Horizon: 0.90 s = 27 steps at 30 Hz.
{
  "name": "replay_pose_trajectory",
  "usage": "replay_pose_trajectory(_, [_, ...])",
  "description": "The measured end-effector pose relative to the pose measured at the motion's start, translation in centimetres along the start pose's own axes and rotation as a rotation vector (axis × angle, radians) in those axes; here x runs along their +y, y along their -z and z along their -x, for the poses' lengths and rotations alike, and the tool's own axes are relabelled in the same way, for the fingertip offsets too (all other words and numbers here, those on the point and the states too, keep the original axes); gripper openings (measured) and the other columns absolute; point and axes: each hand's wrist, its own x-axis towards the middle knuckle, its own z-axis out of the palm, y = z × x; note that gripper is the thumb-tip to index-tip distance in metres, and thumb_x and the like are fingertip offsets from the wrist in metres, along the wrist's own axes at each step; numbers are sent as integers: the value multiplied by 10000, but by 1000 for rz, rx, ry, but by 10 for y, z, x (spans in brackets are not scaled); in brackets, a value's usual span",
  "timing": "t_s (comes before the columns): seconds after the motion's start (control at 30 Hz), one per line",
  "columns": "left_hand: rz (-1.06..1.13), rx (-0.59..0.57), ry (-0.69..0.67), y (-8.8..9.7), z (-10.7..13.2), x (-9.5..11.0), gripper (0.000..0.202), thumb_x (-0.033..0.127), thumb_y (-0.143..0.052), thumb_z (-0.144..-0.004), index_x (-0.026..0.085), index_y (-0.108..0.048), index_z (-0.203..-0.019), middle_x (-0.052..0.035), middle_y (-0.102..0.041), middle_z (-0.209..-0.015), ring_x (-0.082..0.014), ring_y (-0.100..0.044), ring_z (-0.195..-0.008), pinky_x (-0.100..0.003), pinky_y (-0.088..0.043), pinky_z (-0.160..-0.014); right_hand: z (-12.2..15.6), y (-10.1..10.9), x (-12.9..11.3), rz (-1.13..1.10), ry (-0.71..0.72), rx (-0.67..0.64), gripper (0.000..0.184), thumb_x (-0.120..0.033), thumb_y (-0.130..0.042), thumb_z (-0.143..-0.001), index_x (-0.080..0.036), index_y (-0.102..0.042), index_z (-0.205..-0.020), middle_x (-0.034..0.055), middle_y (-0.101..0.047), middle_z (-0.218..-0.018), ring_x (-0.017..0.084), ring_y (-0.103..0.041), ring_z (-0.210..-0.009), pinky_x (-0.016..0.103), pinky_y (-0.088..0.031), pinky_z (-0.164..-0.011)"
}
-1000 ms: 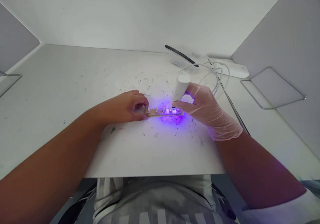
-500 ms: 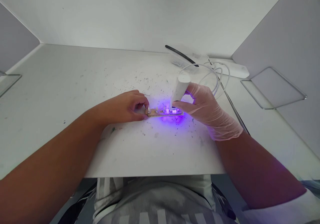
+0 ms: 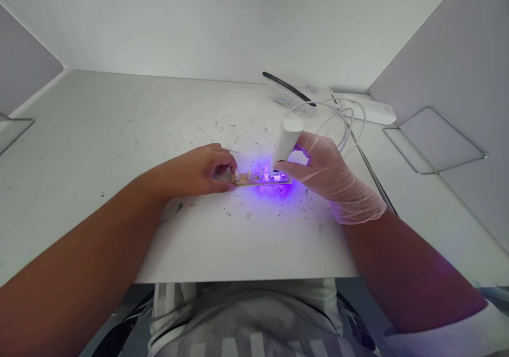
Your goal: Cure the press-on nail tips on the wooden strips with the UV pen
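Note:
A narrow tan strip (image 3: pixel 243 179) lies on the white table and carries several small pale pieces in a row. My bare left hand (image 3: pixel 212 170) pinches its left end between thumb and fingers. In my gloved right hand (image 3: pixel 322 166) is a white handheld UV lamp (image 3: pixel 287 137), tilted with its lower end just over the right part of the strip. Violet light spills from it over the strip and the tabletop around. The glow and the lamp hide the detail of the pieces under it; whether the lamp touches them I cannot tell.
Behind my right hand, a white cable (image 3: pixel 345 121) loops near a long white device (image 3: pixel 369 110). A black strip (image 3: pixel 288 88) lies by clear plastic packaging (image 3: pixel 304 105). Dark specks dot the table (image 3: pixel 119 113). Wire frames (image 3: pixel 435 140) stick out from the side walls.

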Motion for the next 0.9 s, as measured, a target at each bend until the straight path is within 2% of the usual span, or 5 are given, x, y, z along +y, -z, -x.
replay_pose_trajectory(0.9, [4, -2, 6, 0, 0, 0, 259, 416, -654, -791, 220, -702, -953, -29, -549, -837, -182, -515, -803, -298, -417, -707, 0, -2, 3, 20, 7, 14, 74, -213, -685, -742, -208, -632, -794, -33, -656, -740, 126, -595, -692, 293, -464, -648])
